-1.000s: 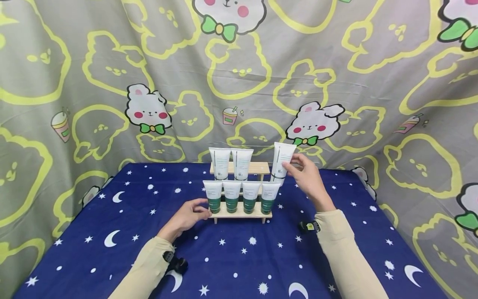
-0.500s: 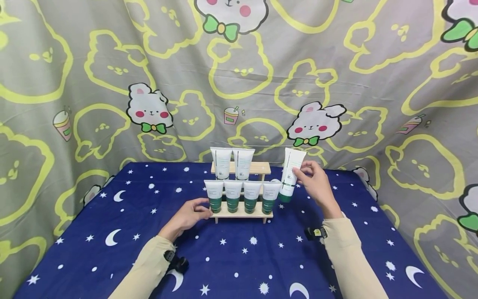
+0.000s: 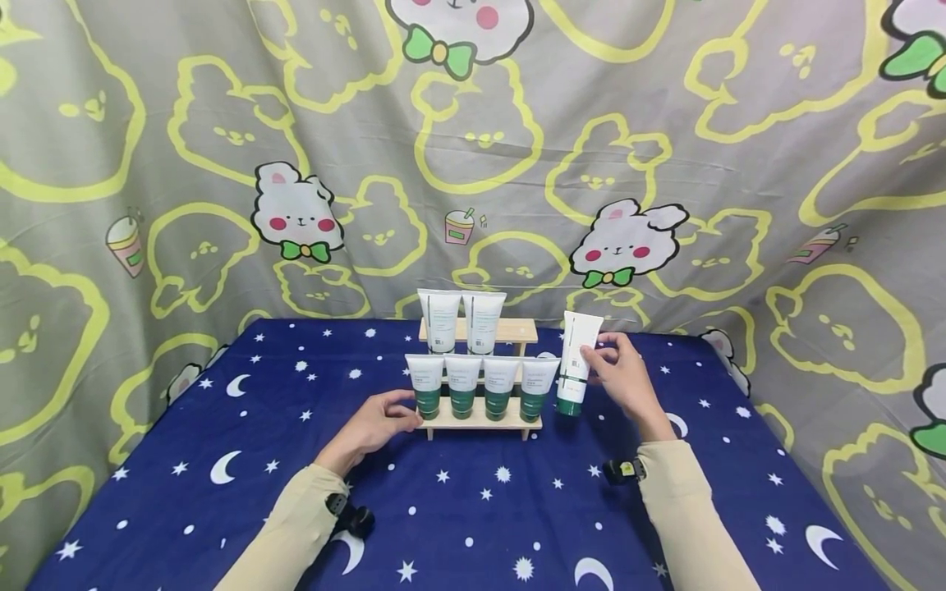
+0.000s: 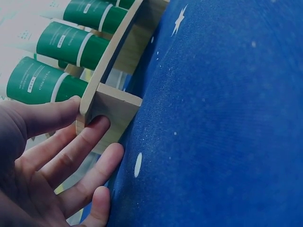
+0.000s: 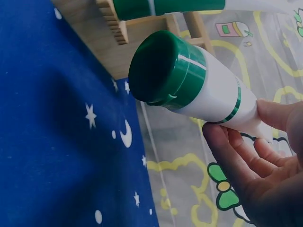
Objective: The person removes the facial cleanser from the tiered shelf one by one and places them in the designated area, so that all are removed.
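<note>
My right hand [image 3: 624, 373] pinches a white squeeze tube [image 3: 580, 349] with a green cap [image 5: 165, 71], held cap down to the right of a wooden tiered display stand [image 3: 479, 423]. In the right wrist view the thumb and fingers grip its white body. With my left hand [image 3: 373, 427] I hold the stand's front left corner; in the left wrist view the thumb lies on the board's edge and a finger reaches under it. Several small white and green tubes [image 3: 461, 386] stand upright along the front tier. Two taller white tubes [image 3: 484, 320] stand further back on the left.
A dark blue cloth [image 3: 458, 509] with white moons and stars covers the table. Behind it hangs a grey curtain [image 3: 502, 197] with cartoon figures. The stand's top board [image 3: 517, 330] shows right of the taller tubes. Small black wrist cameras [image 3: 351, 515] are strapped on both sleeves.
My right hand has carried the squeeze tube away from behind the front row, to the right and down beside the stand. The left hand has stayed at the stand's corner.
</note>
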